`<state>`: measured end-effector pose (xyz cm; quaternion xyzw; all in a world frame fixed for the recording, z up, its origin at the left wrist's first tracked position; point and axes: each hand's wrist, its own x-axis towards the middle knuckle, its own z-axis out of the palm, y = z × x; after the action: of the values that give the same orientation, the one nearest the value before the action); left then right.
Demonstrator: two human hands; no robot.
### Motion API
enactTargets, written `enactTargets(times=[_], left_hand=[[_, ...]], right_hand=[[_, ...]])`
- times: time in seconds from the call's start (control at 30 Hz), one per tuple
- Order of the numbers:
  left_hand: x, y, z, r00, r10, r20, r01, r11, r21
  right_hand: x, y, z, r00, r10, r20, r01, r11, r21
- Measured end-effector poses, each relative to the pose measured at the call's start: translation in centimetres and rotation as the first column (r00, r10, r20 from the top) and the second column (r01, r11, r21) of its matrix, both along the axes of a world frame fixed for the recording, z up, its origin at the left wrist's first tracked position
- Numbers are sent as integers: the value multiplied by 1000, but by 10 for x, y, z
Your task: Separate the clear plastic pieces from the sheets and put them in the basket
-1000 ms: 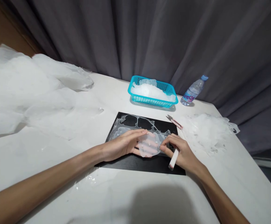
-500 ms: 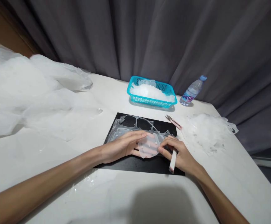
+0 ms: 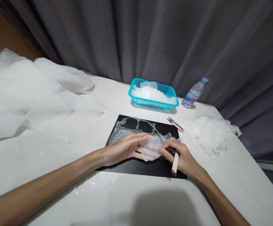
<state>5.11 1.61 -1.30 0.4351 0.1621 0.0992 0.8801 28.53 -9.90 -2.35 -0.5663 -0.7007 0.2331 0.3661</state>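
My left hand point(image 3: 129, 146) supports a thin translucent plastic piece point(image 3: 151, 148) with small raised dots, its thumb along the top edge and its fingers behind. At the piece's right edge, my right hand point(image 3: 177, 153) has thumb and forefinger pinched together; whether they grip that edge I cannot tell. The same hand holds a slim white-handled tool point(image 3: 174, 164), whose handle points down toward me and whose other end is hidden. Beneath both hands is a black board point(image 3: 136, 169) carrying a translucent moulded sheet point(image 3: 121, 135) with rounded cut-out openings.
Behind the board stands a blue basket point(image 3: 154, 103) heaped with translucent pieces. Small thread snips point(image 3: 175, 124) lie to its right, near a water bottle point(image 3: 194, 94). Translucent scraps point(image 3: 209, 133) are piled at right; large plastic bags point(image 3: 39, 91) cover the left of the white table point(image 3: 98, 201).
The view has shifted slightly, so everything sits a little lower in the picture. Both hands keep nearly the same hold, and the translucent piece is tilted only slightly differently.
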Motion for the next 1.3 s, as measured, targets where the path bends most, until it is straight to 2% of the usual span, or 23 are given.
enactTargets(times=[0.47,0.7,1.3], left_hand=[[1,-1,-1,1000,3,-14,-3,1000,6],[1,-1,-3,993,34,-116,-29,999,46],[1,-2,-3,994,39,-106,-36,999,34]], right_hand=[[0,0,-1,1000,25,2,-25,1000,-8],[0,1,-1,998,60,13,-60,998,-4],[1,1,-6,998,66,-6,-66,997,-40]])
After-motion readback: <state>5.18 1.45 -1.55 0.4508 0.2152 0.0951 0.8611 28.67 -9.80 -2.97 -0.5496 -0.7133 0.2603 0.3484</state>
